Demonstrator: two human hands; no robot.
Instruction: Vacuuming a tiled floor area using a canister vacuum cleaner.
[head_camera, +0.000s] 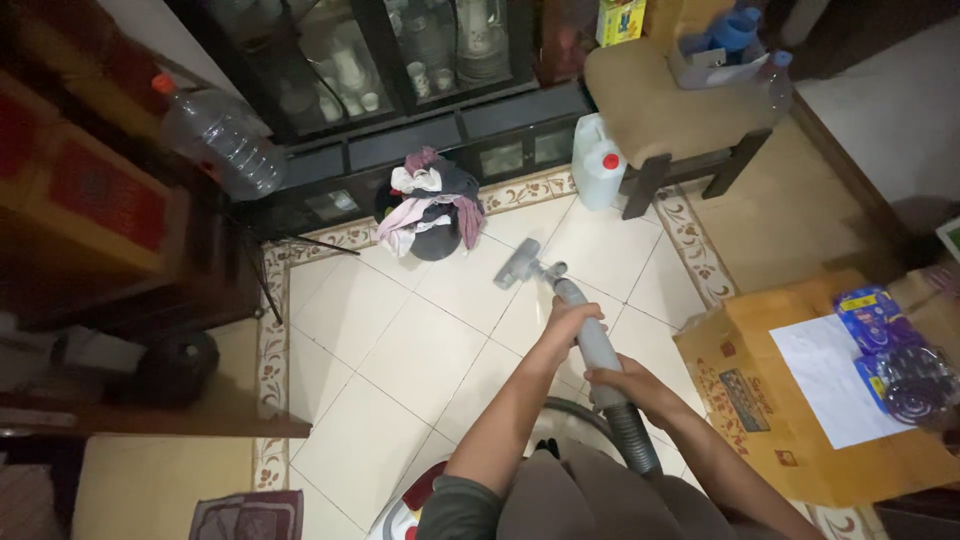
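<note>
Head view, looking down: the vacuum cleaner's body (405, 510) is cut off by the bottom edge, only a white and red curve showing beside the person's torso; the ribbed hose (632, 435) runs partly behind the right forearm, so where it joins the body is hidden; the left half of the frame is dark, and the round black object (178, 366) under the wooden furniture cannot be identified; the contents of the glass cabinet (400, 60) are blurred by reflections; the cardboard box (800, 410) at right is clipped by the frame edge, with a white sheet (830, 375) and blue packets (885, 345) lying on top.

Left hand (568, 322): fingers curled together and wrapped around the grey vacuum tube (590, 340), high on its shaft. Right hand (625, 378): fingers closed around the same tube lower down, just above the hose cuff; the fingertips are hidden beneath the tube.

The tube slants away from the person over the pale floor tiles (400, 350); its floor nozzle (518, 263) rests on the tiles, near a dark basket of clothes (432, 208) but apart from it; a white jug with a red cap (598, 160) stands beside a cushioned stool (665, 110); a clear plastic bottle (222, 135) lies at upper left.
</note>
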